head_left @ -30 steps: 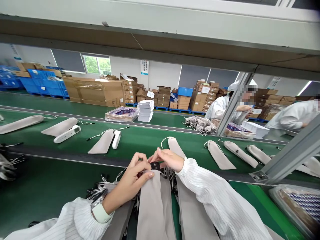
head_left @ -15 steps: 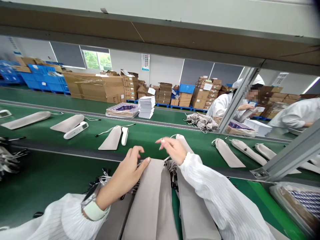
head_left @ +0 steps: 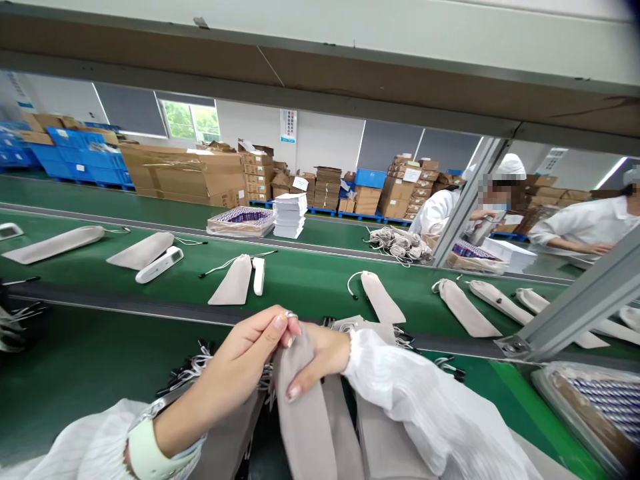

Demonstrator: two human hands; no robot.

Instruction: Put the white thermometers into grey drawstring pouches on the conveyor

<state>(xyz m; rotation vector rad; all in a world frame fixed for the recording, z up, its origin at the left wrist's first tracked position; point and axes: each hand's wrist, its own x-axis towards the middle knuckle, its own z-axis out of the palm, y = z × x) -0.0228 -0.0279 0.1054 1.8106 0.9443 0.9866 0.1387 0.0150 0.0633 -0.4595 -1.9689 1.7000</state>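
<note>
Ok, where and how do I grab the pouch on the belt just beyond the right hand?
Likely mid-body, from above on the near side, pinching across its long edges: the pouch lies flat, long and narrow, its broad end nearest. Avoid the far end, where the cord trails left.

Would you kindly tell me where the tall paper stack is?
In the head view, the stack stands on the far belt, just right of the patterned tray.

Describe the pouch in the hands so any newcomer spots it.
Find the long green belt, then the left hand and right hand meeting at its near edge. The grey pouch runs from them toward the picture's bottom. Both hands hold it; neighbouring pouches lie unheld.
</note>
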